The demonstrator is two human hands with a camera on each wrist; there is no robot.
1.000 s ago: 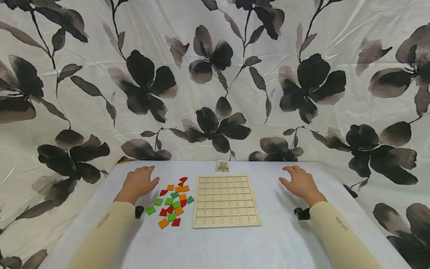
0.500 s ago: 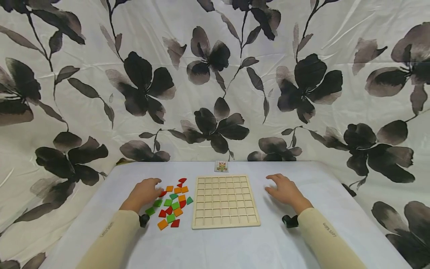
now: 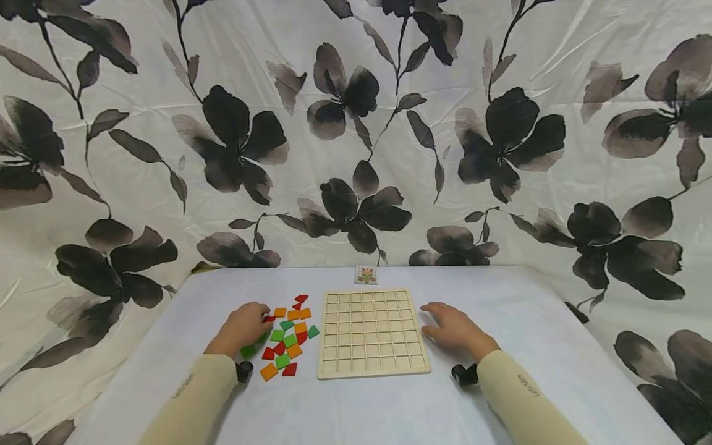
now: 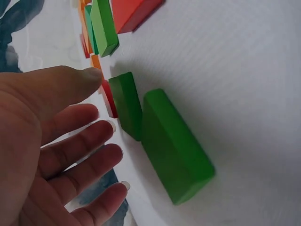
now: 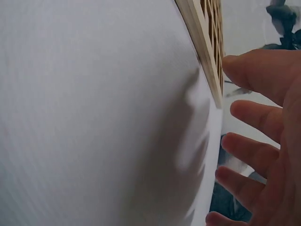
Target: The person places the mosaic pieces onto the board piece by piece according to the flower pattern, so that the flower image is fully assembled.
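Observation:
My left hand [image 3: 240,327] hovers at the left side of several flat coloured tiles, thumb and fingers apart with nothing held. A red tile [image 3: 269,319] lies right at its fingertips. In the left wrist view two green square tiles [image 4: 176,150] lie beside the fingers, and a red tile [image 4: 109,98] shows past the thumb tip. My right hand [image 3: 457,329] is beside the right edge of a pale wooden grid board [image 3: 374,375], fingers spread and holding nothing. Its thumb overlaps the board's edge [image 5: 202,52] in the right wrist view.
Orange [image 3: 269,371], red [image 3: 289,369] and green [image 3: 282,361] tiles lie loosely left of the board. A small card with a coloured pattern [image 3: 366,275] lies behind it. The white table [image 3: 356,414] ends at a flowered cloth backdrop [image 3: 356,142].
My left hand has moved right and nearer to me, up to the tiles. My right hand has moved left to the board's right edge. Tiles and board have stayed in place.

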